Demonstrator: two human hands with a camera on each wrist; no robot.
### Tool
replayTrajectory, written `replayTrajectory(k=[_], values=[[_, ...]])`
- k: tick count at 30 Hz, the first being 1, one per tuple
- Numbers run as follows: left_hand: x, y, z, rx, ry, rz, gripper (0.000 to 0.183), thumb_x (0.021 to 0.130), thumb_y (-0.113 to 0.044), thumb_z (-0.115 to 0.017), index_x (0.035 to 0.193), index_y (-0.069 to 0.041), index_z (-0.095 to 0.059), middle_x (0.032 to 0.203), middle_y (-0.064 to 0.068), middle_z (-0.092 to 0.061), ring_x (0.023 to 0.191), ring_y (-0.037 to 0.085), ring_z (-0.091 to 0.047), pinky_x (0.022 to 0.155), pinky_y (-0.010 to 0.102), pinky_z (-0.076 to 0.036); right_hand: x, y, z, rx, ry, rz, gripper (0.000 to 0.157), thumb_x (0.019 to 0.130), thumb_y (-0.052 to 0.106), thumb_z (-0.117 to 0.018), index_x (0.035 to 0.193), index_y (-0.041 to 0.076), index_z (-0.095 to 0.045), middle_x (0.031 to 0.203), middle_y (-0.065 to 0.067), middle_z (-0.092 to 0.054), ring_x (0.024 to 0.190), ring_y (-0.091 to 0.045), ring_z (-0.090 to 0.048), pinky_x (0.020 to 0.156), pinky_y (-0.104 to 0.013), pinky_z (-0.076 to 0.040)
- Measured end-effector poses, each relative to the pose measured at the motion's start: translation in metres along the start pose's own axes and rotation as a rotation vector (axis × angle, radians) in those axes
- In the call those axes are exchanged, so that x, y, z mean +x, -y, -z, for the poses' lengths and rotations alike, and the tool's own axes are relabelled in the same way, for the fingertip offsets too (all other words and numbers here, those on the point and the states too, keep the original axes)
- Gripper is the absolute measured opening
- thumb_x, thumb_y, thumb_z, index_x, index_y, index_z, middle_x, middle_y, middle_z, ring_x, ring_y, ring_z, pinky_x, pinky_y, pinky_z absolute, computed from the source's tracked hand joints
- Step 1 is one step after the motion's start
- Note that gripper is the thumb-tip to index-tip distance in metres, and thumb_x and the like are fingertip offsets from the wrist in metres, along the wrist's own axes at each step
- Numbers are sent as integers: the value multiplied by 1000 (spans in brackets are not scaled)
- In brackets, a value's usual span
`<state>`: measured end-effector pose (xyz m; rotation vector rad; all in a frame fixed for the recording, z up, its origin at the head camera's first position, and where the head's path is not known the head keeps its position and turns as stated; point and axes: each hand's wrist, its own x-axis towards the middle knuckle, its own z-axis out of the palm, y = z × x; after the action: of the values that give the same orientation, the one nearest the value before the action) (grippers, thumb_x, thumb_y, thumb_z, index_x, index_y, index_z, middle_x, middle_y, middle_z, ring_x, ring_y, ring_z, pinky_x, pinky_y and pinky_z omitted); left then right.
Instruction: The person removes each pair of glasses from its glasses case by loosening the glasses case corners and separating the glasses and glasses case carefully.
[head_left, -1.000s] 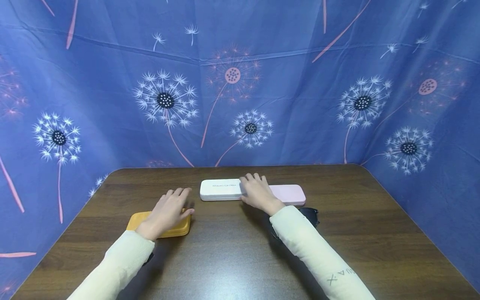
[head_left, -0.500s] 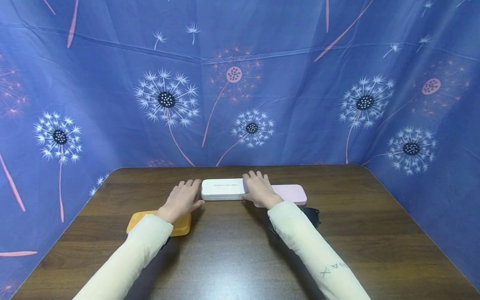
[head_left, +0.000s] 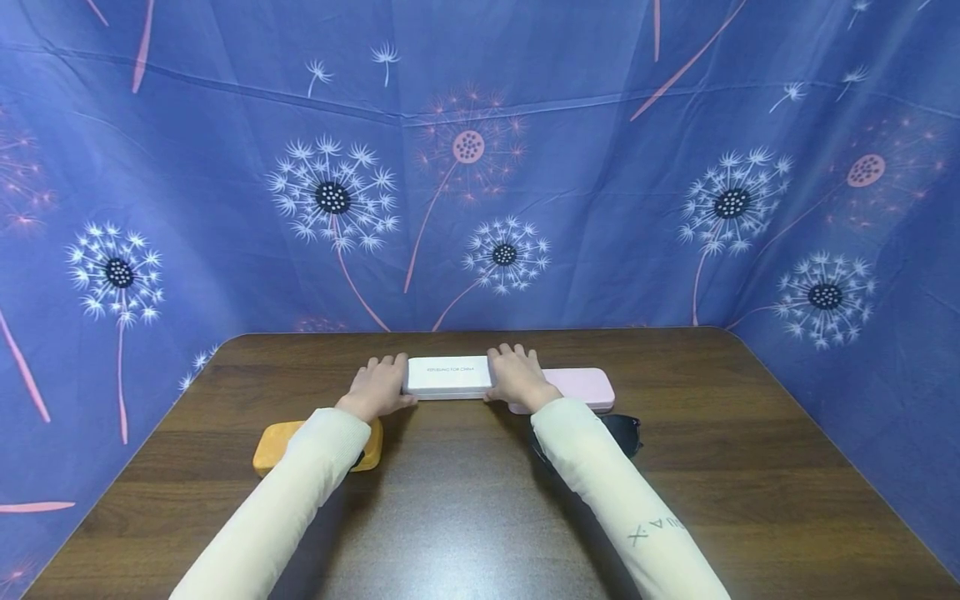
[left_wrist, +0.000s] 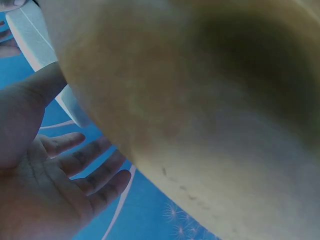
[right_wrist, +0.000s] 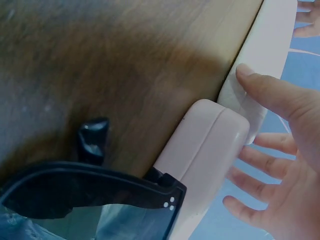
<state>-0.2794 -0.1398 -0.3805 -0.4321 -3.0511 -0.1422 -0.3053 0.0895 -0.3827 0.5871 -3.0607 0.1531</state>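
A long white glasses case (head_left: 450, 375) with small dark lettering on its lid lies near the back of the wooden table. My left hand (head_left: 378, 387) grips its left end, thumb at the front side and fingers at the back. At the other end my right hand (head_left: 515, 375) does the same; in the right wrist view its thumb lies on the white glasses case (right_wrist: 267, 45). Right beside that end is a pink glasses case (head_left: 581, 387), partly under my right hand in the head view. Dark sunglasses (head_left: 622, 433) sit in front of it, partly hidden by my sleeve.
An orange-yellow glasses case (head_left: 277, 442) rests on the left of the table (head_left: 465, 500), half covered by my left sleeve. A blue curtain (head_left: 600, 250) with dandelion prints hangs behind the table's back edge and along both sides.
My left hand has moved right and away from me, from above the orange-yellow case to the white case's left end. My right hand stays at the right end with little movement.
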Motion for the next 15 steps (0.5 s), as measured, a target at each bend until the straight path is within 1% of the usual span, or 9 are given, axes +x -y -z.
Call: replayTrajectory(k=[4, 6, 9, 15], values=[[4, 0, -1, 3, 61, 23, 71, 78, -34, -71, 129, 2, -38, 116, 23, -54, 100, 40, -49, 84, 52, -42, -1, 0, -2, -2, 10, -6, 74, 68, 38, -78, 126, 4, -48, 130, -18, -49, 118, -38, -43, 99, -57, -31], [5, -1, -1, 3, 78, 27, 73, 78, -33, -70, 131, 3, -36, 120, 24, -52, 102, 41, -48, 86, 52, -42, 0, 0, -2, -1, 14, -11, 73, 68, 38, -78, 126, 4, -48, 130, -18, -49, 117, -38, -43, 98, -57, -31], [5, -2, -1, 10, 88, 32, 74, 79, -32, -70, 133, 4, -35, 124, 24, -50, 105, 42, -47, 88, 52, -41, 0, 0, -3, 0, 18, -15, 72, 68, 37, -78, 125, 4, -48, 128, -16, -50, 116, -37, -44, 98, -56, -31], [6, -5, -4, 22, 91, 31, 74, 79, -29, -71, 134, 5, -34, 128, 24, -48, 110, 43, -46, 91, 53, -40, 1, 1, -4, 18, 26, -21, 72, 70, 35, -77, 127, 4, -46, 129, -16, -49, 120, -39, -42, 100, -57, -29]])
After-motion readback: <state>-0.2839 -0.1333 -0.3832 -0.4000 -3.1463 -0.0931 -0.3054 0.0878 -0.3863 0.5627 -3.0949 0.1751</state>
